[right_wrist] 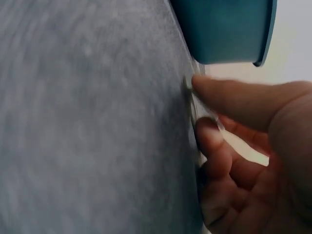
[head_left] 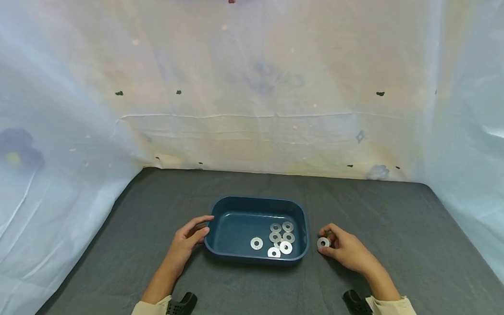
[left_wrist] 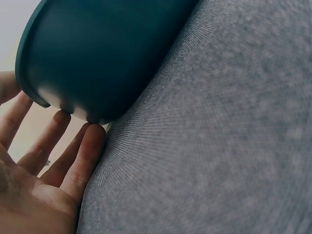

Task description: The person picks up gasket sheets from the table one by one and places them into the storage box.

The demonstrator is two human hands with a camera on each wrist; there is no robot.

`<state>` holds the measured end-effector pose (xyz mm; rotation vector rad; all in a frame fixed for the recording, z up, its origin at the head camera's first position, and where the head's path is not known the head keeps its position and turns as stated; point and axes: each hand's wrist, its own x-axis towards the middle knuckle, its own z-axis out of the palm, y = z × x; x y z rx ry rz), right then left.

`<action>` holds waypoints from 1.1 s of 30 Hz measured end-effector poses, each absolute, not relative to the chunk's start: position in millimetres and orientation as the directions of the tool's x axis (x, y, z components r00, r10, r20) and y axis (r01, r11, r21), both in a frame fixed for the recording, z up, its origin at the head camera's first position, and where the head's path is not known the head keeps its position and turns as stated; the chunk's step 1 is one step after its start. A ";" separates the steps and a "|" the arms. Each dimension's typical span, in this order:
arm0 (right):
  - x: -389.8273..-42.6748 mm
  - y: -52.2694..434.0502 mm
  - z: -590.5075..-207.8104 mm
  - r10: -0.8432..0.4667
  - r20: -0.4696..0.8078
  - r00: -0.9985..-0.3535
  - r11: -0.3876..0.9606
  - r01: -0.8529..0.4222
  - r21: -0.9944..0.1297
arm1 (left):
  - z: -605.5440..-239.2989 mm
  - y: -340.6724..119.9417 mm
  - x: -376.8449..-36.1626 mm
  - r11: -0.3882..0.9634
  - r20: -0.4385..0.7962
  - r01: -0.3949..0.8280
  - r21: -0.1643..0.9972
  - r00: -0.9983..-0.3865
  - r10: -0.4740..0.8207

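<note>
A dark teal plastic tray [head_left: 233,255] sits on the table with several flat metal washers [head_left: 286,248] in it, most at its right side. One washer [head_left: 257,243] lies apart from the others, nearer the tray's middle. My left hand [head_left: 188,238] is at the tray's left end, its fairly straight fingers [left_wrist: 90,146] touching the outer wall in the left wrist view. Right of the tray, my right hand [head_left: 343,247] pinches a washer [head_left: 323,243] between thumb and fingers, low over the cloth. In the right wrist view that washer shows thin and blurred, mostly edge-on.
A grey cloth [head_left: 243,296] covers the table. Pale patterned sheeting [head_left: 261,81] hangs behind it and on both sides. A black wrist device [head_left: 182,305] is on the left forearm, and another black device [head_left: 355,303] is on the right.
</note>
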<state>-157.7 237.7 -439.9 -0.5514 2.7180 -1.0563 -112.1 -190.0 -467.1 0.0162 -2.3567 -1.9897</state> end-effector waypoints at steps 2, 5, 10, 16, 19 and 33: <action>-158.2 239.1 -439.6 -0.415 -0.037 -0.909 0.668 -0.277 -0.691 | -467.3 -190.2 -111.9 0.170 0.036 0.028 0.985 -0.998 -0.046; -158.7 241.1 -439.2 -0.438 -0.048 -0.898 0.654 -0.281 -0.702 | -467.6 -190.6 -111.5 0.175 0.033 0.024 0.984 -0.998 -0.048; -158.9 243.3 -439.2 -0.448 -0.049 -0.893 0.662 -0.295 -0.689 | -466.9 -190.3 -111.6 0.175 0.031 0.023 0.984 -0.999 -0.044; -158.3 244.1 -439.2 -0.442 -0.055 -0.895 0.679 -0.294 -0.673 | -466.2 -189.8 -112.2 0.176 0.030 0.022 0.984 -0.999 -0.044; -158.7 244.5 -439.3 -0.448 -0.050 -0.892 0.673 -0.300 -0.676 | -466.5 -190.0 -112.5 0.178 0.032 0.024 0.984 -0.998 -0.046; -159.8 246.3 -430.2 -0.420 -0.020 -0.907 0.660 -0.290 -0.693 | -467.9 -190.4 -112.3 0.166 0.025 0.016 0.986 -0.998 -0.052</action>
